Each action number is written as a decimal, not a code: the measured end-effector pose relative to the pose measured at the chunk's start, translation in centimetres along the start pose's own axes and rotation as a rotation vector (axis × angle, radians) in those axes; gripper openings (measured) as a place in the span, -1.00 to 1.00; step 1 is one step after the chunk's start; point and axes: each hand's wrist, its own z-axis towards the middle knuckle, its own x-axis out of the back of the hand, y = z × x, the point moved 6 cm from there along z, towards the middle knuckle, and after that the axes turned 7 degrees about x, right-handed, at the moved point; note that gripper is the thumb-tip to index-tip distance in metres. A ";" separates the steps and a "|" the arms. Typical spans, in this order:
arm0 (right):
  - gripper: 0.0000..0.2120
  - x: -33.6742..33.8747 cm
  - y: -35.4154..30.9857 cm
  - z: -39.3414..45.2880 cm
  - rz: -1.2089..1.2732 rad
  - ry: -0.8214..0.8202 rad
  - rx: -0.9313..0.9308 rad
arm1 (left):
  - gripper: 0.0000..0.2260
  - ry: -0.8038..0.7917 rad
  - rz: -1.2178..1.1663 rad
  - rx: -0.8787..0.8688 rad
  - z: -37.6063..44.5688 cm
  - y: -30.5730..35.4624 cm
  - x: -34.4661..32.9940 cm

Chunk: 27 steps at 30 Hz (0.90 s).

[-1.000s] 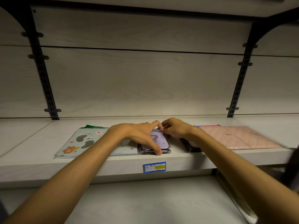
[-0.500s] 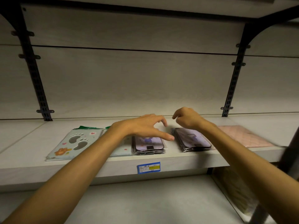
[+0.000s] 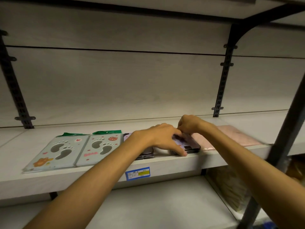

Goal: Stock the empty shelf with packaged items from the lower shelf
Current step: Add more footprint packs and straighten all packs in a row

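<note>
**Now both hands meet on the right-hand stack of dark packets**

Head view: Along the shelf (image 3: pixel 165 167) lie, from the left, two pale footprint packets (image 3: pixel 56 151) (image 3: pixel 99 147) with green header cards, side by side and touching. Next comes a dark stack of flat packaged items (image 3: pixel 146 154), mostly hidden behind the left forearm. Just beside it sits a second dark stack (image 3: pixel 192 144) near the shelf's front edge, and to its right a flat pink quilted packet (image 3: pixel 234 136), blurred.

The left hand (image 3: pixel 162 138) lies palm down over the second stack, fingers spread and only loosely curled, the thumb tip pressed to the shelf at the stack's front left corner. The right hand (image 3: pixel 189 123) is curled at the stack's far edge, fingertips pinched together there; whether they actually grip the wrapping cannot be told.

A blue and yellow price label (image 3: pixel 137 173) is stuck on the shelf's front face, below the forearm. The lower shelf (image 3: pixel 156 204) shows bare board in the middle, with tan packaged goods (image 3: pixel 231 187) at its right end.
</note>
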 end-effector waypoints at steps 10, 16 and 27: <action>-0.71 -0.4 -2.2 -0.6 0.145 -0.063 0.015 | -0.46 0.014 0.011 0.054 -1.3 -1.9 0.6; -0.71 -0.8 -2.6 -0.4 0.151 -0.031 0.033 | -0.45 0.005 0.017 0.057 -1.9 -1.8 0.9; -0.72 -1.0 -4.0 -1.3 0.142 0.002 0.079 | -0.42 -0.161 0.028 0.172 -2.7 -2.2 1.8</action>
